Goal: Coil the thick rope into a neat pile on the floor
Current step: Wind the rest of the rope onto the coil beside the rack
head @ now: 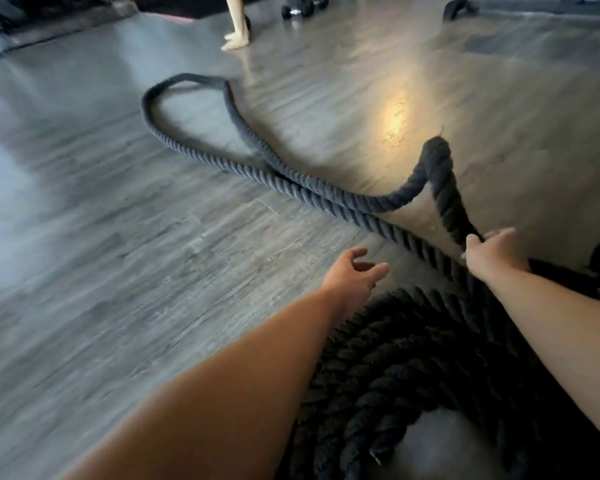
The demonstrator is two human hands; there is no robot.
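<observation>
Two hands: both reach forward over a part-built pile, one working, one free.
Right grip: right hand (492, 252) wrapped round the rope (451, 211), fingers and thumb curled about it. A full wrap, likely because so thick a line would slip from a pinch.
Left grip: left hand (355, 271) holds nothing, fingers loosely spread, hovering just past the coil's far edge. It looks poised to take the next length.
Hump: just beyond the right hand the rope rises in a steep hump (437, 154) and drops back to the floor, blurred. This is probably slack thrown up by the pull.
Coil: stacked rings of the coil (395, 341) lie beneath both forearms, close to the person, so each new turn needs only a short carry.
Loose run: two strands (326, 199) lie side by side from the coil's edge toward the upper left, ending in a wide loop (147, 105) well apart from the pile.
Floor: grey wood-look floor (118, 237), apparently smooth enough for rope to slide.
Progress: judged roughly half done; loop and strands not yet gathered.
Risk: the strands meet at the loop's neck and could drag as one.
Background: a bare foot (236, 38) and a dumbbell (297, 10) at the top edge, well clear.
</observation>
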